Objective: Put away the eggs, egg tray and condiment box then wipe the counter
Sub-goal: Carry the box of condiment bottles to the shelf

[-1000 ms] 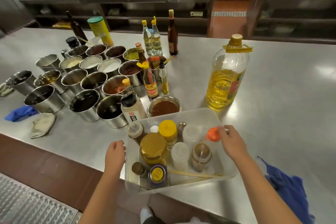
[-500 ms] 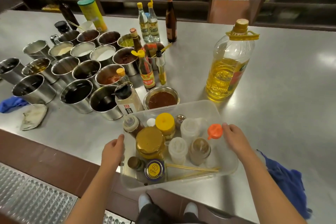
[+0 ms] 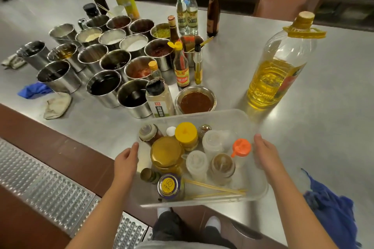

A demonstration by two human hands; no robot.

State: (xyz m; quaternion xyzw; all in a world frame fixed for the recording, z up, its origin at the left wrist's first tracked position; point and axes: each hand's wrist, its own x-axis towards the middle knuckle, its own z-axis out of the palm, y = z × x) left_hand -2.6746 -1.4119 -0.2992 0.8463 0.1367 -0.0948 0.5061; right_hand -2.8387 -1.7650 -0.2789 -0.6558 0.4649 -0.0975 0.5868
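- Left hand [image 3: 126,160] holds the left wall of the clear condiment box [image 3: 261,190], fingers curled under or behind the rim; thumb on top.
- Right hand [image 3: 265,154] grips the right wall, fingers wrapped down its outside.
- Box sits at, or just above, the near edge of the steel counter [image 3: 334,119], its near end overhanging the floor. Contact with the steel: cannot tell.
- Contents: gold-lidded jar [image 3: 167,154], yellow-capped jar [image 3: 186,134], orange-capped bottle [image 3: 240,147], several pale shakers, loose skewers [image 3: 216,188] along the near side. All standing free.
- Just beyond the far rim: sauce bowl [image 3: 195,101] and white pepper bottle [image 3: 159,100], near or touching. Oil bottle [image 3: 281,66] stands apart at far right.
- Blue cloth [image 3: 332,208] lies right of the box. No eggs or egg tray in view.
- Judgement: step in hand is carrying the box off.
- Risks: thin walls may flex under the load, loosening both grips; a tilt would topple the jars; a forward nudge could knock over the pepper bottle or spill the sauce.
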